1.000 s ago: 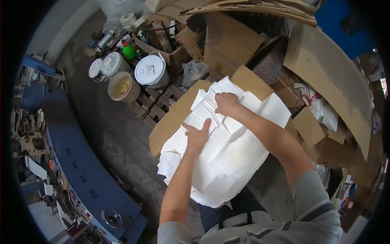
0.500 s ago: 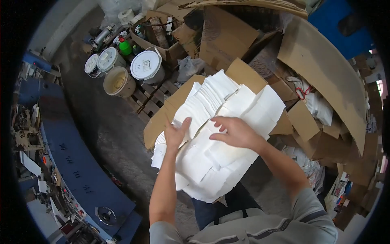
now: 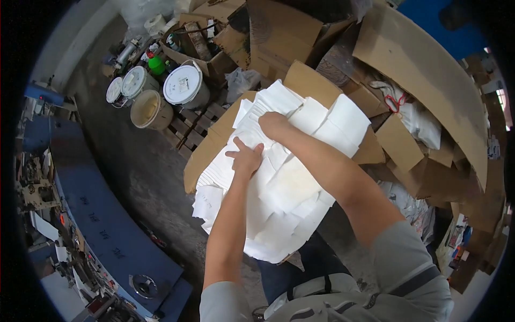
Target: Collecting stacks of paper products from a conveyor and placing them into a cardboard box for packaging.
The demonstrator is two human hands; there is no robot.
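Observation:
Overlapping white sheets [image 3: 292, 180], like paper or thin padding, fill an open cardboard box [image 3: 212, 144] in front of me. Several lie in a fanned row along the far left side. My left hand [image 3: 248, 159] rests on that row with its fingers spread and nothing in them. Farther away, my right hand [image 3: 274, 126] is closed and pressed down among the fanned sheets. Its fingertips are hidden, so what they grip cannot be made out. My right forearm crosses above the pile.
Lidded white buckets [image 3: 183, 85] and an open bucket [image 3: 152, 109] stand beyond the box, partly over a wooden pallet [image 3: 188, 129]. Cardboard boxes [image 3: 287, 37] crowd the far and right sides. A long blue machine table [image 3: 107, 214] runs along the left.
My right hand has moved away from me and left, from hovering open above the pile to closed among the fanned sheets. My left hand has shifted slightly right and spread its fingers.

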